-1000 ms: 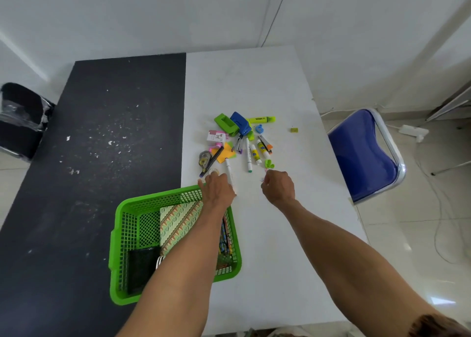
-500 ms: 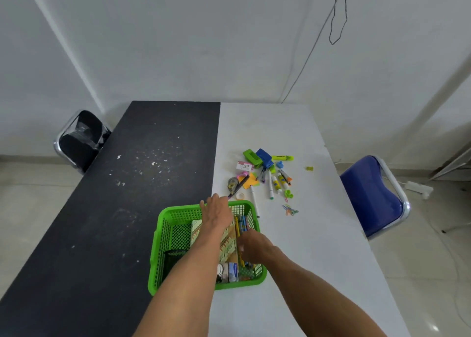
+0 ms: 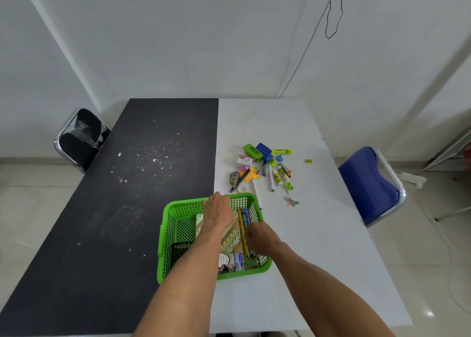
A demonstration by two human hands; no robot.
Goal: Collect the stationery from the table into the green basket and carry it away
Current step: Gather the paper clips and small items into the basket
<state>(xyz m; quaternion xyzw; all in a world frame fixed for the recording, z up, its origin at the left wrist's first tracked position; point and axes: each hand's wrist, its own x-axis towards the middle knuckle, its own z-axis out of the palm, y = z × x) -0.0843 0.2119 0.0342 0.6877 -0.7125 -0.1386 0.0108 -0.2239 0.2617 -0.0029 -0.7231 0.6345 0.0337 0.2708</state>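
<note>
The green basket (image 3: pixel 167 237) is set on the bench (image 3: pixel 321 255), across the seam between its black and white halves, near the front edge. Both hands are held at it, apart from one another. The left hand (image 3: pixel 218 209) is laid at the far rim with its fingers reaching over the wall; whether the rim is gripped cannot be told. The right hand (image 3: pixel 260 236) is lowered inside by the right wall, its fingers turned down among the pencils (image 3: pixel 245 215) and hidden, so its hold cannot be told. A patterned notebook (image 3: pixel 229 237), a black mesh cup (image 3: pixel 180 248) and small boxes (image 3: pixel 230 261) are seen in the basket too.

Beyond the far rim, loose stationery (image 3: pixel 266 167) is heaped on the white half. A white marker (image 3: pixel 255 191) and a tape roll (image 3: pixel 241 189) are found just beside the basket's far right corner. Coloured paper clips (image 3: pixel 291 201) and a small green block (image 3: pixel 308 161) are scattered apart. A blue chair (image 3: pixel 367 184) is placed at the right edge and a black chair (image 3: pixel 81 138) at the far left corner.
</note>
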